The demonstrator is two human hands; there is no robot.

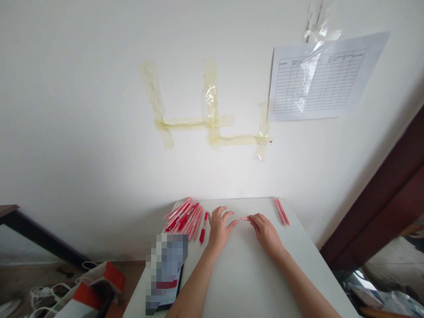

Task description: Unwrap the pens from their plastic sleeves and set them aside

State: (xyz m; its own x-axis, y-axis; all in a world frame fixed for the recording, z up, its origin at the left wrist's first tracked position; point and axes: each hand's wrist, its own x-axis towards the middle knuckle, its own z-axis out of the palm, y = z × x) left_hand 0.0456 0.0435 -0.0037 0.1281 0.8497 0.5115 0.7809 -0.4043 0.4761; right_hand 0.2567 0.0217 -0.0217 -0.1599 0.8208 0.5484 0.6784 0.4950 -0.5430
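My left hand (220, 227) rests on the white table (245, 274) with its fingers spread, holding nothing, just right of a pile of several pink and red pens (185, 215). One red-capped pen (203, 227) lies right beside its knuckles. My right hand (263, 229) lies close by, fingers curled and pinched on a small pink pen piece (245, 218) that pokes out to the left. Two pink pens (281, 211) lie apart at the table's far right.
A phone (167, 274) sits at the table's near left edge. The table butts against a white wall with tape strips (212, 126) and a taped printed sheet (319, 79). A dark wooden door frame (380, 207) stands on the right; boxes and cables (82, 293) lie on the floor at left.
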